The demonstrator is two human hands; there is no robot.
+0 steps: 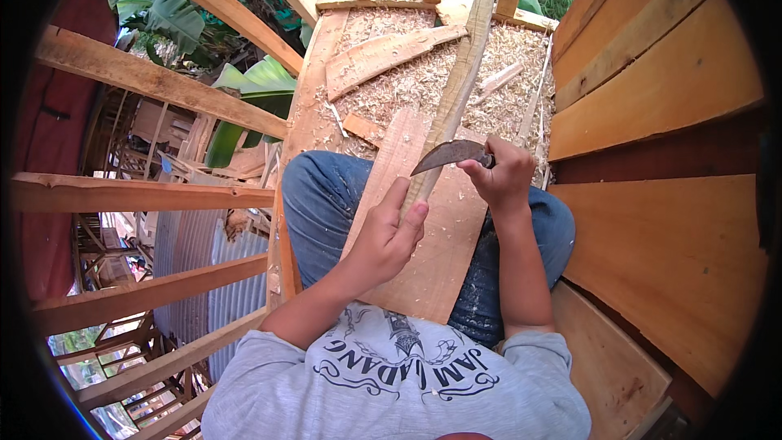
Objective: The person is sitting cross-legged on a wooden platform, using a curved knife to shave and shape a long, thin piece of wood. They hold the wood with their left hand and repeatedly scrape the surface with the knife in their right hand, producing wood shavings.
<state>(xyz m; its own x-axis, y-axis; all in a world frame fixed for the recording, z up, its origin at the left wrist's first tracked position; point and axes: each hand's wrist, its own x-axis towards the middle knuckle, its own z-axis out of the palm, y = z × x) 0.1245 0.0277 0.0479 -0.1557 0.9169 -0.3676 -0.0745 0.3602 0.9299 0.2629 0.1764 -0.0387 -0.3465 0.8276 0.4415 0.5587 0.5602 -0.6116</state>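
My left hand is closed around the near end of a long, pale carved wooden piece. That piece slants away from me and slightly right, its far end narrowing above the floor's far edge. In my right hand is a knife with a dark curved blade, the handle mostly hidden by the fingers. The blade lies across the wood just beyond my left hand, its tip pointing left. Beneath the wood, a flat board rests across my lap.
Wood shavings cover the floor ahead, with a flat offcut and a small wood block among them. Slatted wooden rails stand at left and ahead. A plank wall rises close on my right.
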